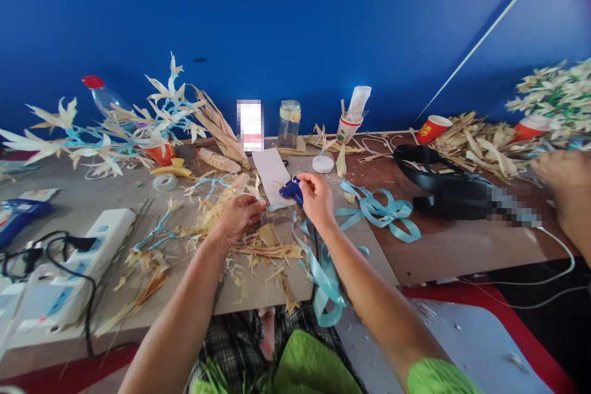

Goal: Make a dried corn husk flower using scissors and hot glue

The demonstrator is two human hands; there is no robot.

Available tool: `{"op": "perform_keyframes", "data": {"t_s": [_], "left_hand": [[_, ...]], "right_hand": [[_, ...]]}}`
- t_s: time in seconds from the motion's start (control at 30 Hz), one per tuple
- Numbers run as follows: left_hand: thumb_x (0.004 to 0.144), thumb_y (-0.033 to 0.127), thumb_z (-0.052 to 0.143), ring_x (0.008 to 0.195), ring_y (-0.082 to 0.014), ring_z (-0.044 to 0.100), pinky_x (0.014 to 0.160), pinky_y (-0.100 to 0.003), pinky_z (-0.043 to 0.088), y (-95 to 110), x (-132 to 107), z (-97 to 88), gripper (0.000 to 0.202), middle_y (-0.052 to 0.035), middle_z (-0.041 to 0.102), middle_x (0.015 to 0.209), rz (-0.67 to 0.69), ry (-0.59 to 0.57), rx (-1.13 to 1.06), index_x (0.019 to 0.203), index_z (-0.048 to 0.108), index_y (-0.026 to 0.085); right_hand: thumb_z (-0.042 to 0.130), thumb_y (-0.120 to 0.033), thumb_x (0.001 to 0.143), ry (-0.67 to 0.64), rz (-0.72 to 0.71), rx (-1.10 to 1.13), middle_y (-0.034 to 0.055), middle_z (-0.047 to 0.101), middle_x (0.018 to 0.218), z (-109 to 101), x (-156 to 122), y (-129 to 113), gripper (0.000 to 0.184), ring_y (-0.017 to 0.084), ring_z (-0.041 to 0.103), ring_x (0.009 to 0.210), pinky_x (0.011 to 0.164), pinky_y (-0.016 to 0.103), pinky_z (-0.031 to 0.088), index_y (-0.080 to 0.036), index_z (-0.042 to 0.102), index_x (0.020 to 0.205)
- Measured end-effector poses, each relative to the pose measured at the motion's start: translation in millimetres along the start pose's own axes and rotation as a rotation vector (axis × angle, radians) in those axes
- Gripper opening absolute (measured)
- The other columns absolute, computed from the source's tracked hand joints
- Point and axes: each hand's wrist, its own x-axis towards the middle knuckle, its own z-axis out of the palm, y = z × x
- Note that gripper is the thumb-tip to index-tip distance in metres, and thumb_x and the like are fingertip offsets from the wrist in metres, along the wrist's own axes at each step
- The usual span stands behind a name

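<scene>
My left hand (241,217) is pinched around a small corn-husk flower (257,186) at its base, where light blue ribbon (277,206) runs off to the right. In my right hand (317,198) is a blue glue gun (290,189), its nozzle side turned toward the left hand. A black cord (316,258) hangs below it. More ribbon, a blue length (325,286), drops over the table edge between my forearms. Husk scraps (249,258) and a white sheet (272,173) lie around my hands.
Left are a power strip (87,271), another blue glue gun (23,218) and husk-flower branches (101,141). Behind stand a jar (289,123) and paper cup (348,129). Right lie looped ribbon (388,212), a black strap (438,188) and another person's hand (566,184).
</scene>
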Motion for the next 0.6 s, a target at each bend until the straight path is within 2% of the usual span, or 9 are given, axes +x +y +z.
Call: {"op": "perform_keyframes", "data": {"t_s": [0.1, 0.2, 0.27, 0.4, 0.5, 0.6], "left_hand": [[0.057, 0.034, 0.08, 0.038, 0.0004, 0.031, 0.04, -0.016, 0.019, 0.8, -0.8, -0.3, 0.036, 0.0057, 0.045, 0.051, -0.009, 0.004, -0.009, 0.059, 0.051, 0.012], [0.058, 0.032, 0.08, 0.037, 0.0005, 0.032, 0.04, -0.016, 0.021, 2.1, -1.7, -1.0, 0.035, 0.0062, 0.046, 0.051, -0.015, -0.019, -0.042, 0.062, 0.053, 0.012], [0.057, 0.03, 0.081, 0.037, 0.0006, 0.032, 0.04, -0.016, 0.022, 3.5, -2.3, -1.8, 0.033, 0.0057, 0.048, 0.053, -0.017, -0.027, -0.079, 0.063, 0.054, 0.012], [0.057, 0.028, 0.081, 0.038, 0.0, 0.035, 0.039, -0.016, 0.022, 7.0, -3.4, -3.7, 0.031, 0.0029, 0.055, 0.056, -0.002, -0.018, -0.144, 0.064, 0.055, 0.012], [0.057, 0.027, 0.08, 0.038, -0.0009, 0.035, 0.04, -0.017, 0.024, 9.0, -4.4, -4.6, 0.028, 0.0025, 0.055, 0.054, -0.017, -0.032, -0.161, 0.067, 0.059, 0.011], [0.058, 0.025, 0.079, 0.038, -0.0011, 0.035, 0.041, -0.018, 0.025, 9.5, -4.7, -5.5, 0.025, 0.0016, 0.057, 0.056, -0.016, -0.04, -0.169, 0.068, 0.061, 0.01]], "right_hand": [[0.055, -0.038, 0.074, 0.059, 0.154, 0.098, 0.0007, 0.057, 0.065, -6.7, 10.3, 4.6, 0.024, 0.012, 0.049, 0.057, 0.058, 0.025, 0.04, -0.016, 0.061, 0.084], [0.051, -0.05, 0.077, 0.108, 0.246, 0.15, -0.0035, 0.044, 0.049, -12.7, 17.6, 7.2, 0.035, 0.009, 0.037, 0.045, 0.049, 0.024, 0.03, -0.016, 0.058, 0.068], [0.051, -0.051, 0.076, 0.186, 0.213, 0.169, -0.0033, 0.044, 0.05, -15.4, 21.7, 9.9, 0.036, 0.009, 0.036, 0.047, 0.049, 0.024, 0.03, -0.016, 0.057, 0.067], [0.057, -0.038, 0.068, 0.352, 0.063, 0.182, 0.0002, 0.056, 0.069, -16.5, 28.6, 16.9, 0.026, 0.011, 0.047, 0.06, 0.059, 0.025, 0.038, -0.015, 0.061, 0.08], [0.055, -0.034, 0.069, 0.323, 0.058, 0.231, -0.0002, 0.057, 0.07, -14.0, 28.6, 18.0, 0.023, 0.011, 0.05, 0.061, 0.06, 0.025, 0.041, -0.016, 0.061, 0.082], [0.053, -0.039, 0.073, 0.253, 0.067, 0.232, -0.0011, 0.055, 0.064, -10.4, 24.1, 16.2, 0.025, 0.012, 0.05, 0.058, 0.058, 0.025, 0.042, -0.016, 0.06, 0.08]]}}
